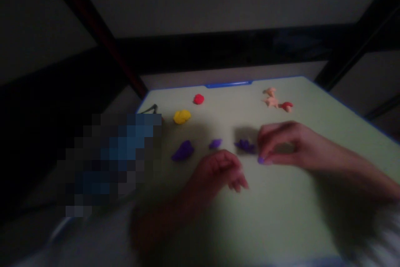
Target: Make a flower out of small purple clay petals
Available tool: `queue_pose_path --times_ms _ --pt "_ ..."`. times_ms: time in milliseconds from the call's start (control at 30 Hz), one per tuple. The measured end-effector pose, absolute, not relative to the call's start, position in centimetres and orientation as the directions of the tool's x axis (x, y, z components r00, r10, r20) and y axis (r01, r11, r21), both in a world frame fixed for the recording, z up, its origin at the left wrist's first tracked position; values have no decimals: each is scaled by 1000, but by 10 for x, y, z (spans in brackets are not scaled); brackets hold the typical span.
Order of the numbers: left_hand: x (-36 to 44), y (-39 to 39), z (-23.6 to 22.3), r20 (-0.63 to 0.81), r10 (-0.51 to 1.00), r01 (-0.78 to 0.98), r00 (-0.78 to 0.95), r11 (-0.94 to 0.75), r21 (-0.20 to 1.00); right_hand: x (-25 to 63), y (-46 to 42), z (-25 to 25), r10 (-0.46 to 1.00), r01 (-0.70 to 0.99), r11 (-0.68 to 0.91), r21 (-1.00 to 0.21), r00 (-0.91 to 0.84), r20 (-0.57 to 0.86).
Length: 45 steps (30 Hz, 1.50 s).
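Observation:
My right hand [279, 144] is closed in a pinch, with a small piece of purple modelling clay [261, 160] between thumb and fingertips. Just left of it, a spiky purple clay shape [246, 145] lies on the pale table [281, 217]. My left hand [220, 169] hovers over the table, fingers loosely bent and slightly apart, with nothing visible in it. Beyond that hand are a small purple clay bit [215, 143] and a larger purple lump [183, 151]. The picture is dim and somewhat blurred.
Farther back lie a yellow clay lump [182, 116] and a red clay ball [198, 99]. Several peach pieces [271, 101] and a red-and-peach piece [286, 106] sit at the back right. A blue handle strip [229, 85] marks the far edge. Pixelated blocks [125, 150] cover the left side.

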<state>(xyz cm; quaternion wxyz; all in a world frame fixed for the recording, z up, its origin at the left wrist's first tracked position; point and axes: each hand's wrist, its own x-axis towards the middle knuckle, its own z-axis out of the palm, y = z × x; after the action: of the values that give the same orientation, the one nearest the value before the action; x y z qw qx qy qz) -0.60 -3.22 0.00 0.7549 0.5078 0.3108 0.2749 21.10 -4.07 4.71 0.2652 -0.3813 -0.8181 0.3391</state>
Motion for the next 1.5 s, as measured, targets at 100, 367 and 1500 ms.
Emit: queue_pose_path --times_ms 100,367,1500 --pt "-6 -31 0 -189 730 -96 657 330 939 223 -37 47 834 491 379 -784 -548 60" --pt "-7 -29 -5 -181 713 -120 678 349 929 230 -34 35 698 341 -98 -935 -646 -309" --pt "-8 -29 -2 -231 722 -104 652 387 916 228 -41 47 666 463 10 -886 -664 -339"
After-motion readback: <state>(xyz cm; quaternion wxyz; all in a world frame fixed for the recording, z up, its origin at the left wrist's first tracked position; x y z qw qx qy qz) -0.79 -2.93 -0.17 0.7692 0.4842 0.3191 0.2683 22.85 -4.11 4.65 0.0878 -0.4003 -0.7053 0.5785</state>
